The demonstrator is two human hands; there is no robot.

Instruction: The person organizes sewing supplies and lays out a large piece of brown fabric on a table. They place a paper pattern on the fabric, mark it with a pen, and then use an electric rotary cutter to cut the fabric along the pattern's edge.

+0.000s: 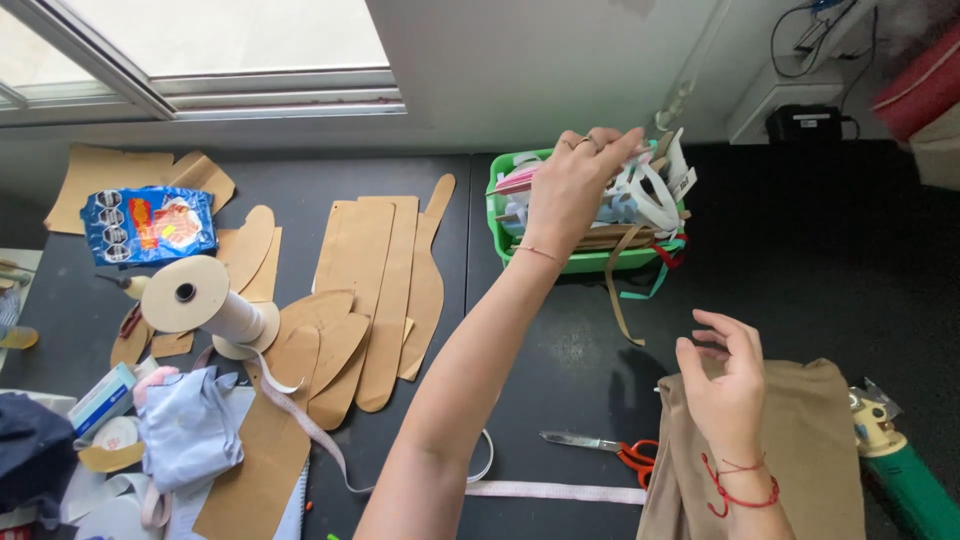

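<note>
My left hand [574, 185] reaches forward into a green basket [496, 212] stuffed with white and brown pattern pieces and ribbons, its fingertips pinched on something in that pile; what they grip is too small to tell. Nearer to me, my right hand [724, 385] hovers with fingers spread and empty just above a tan folded fabric [815, 455]. It wears a red thread bracelet. Scissors with orange handles [622, 449] lie left of the fabric, and a white measuring tape [555, 490] runs along the dark table in front of them.
Brown paper pattern pieces [375, 290] cover the table's middle. A white ribbon spool [200, 300], a blue snack bag [147, 222] and pale blue cloth [188, 428] lie at the left. A green-handled tool [905, 475] sits at the right edge. A window is at the back left.
</note>
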